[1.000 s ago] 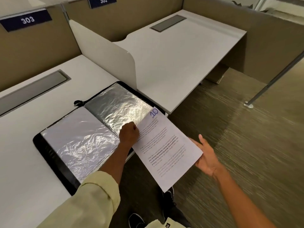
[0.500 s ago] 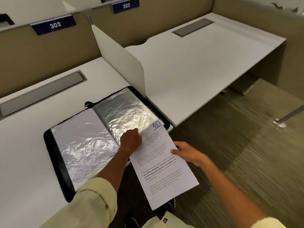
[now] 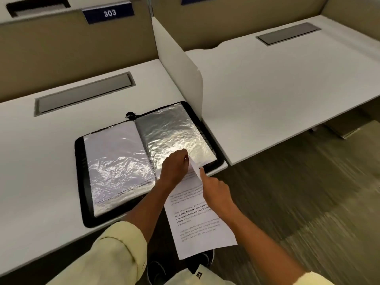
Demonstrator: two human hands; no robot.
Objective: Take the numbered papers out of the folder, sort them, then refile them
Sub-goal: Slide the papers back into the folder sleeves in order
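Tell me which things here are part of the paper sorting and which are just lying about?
Part of the job:
- folder, open on the desk
- paper, held by the left hand and right hand

Just there:
- desk
- divider
- sign reading 303

- Soft indoor light is falling from above, giving weak shadows.
- Glare is shining on the folder's (image 3: 148,161) crinkled plastic sleeves.
- The floor (image 3: 308,202) is smearing with motion blur; edges are bending.

Open folder (image 3: 115,171) lies on the desk (image 3: 41,171) (left of the divider (image 3: 178,79)), a paper (image 3: 197,223) overhanging its near-right corner.
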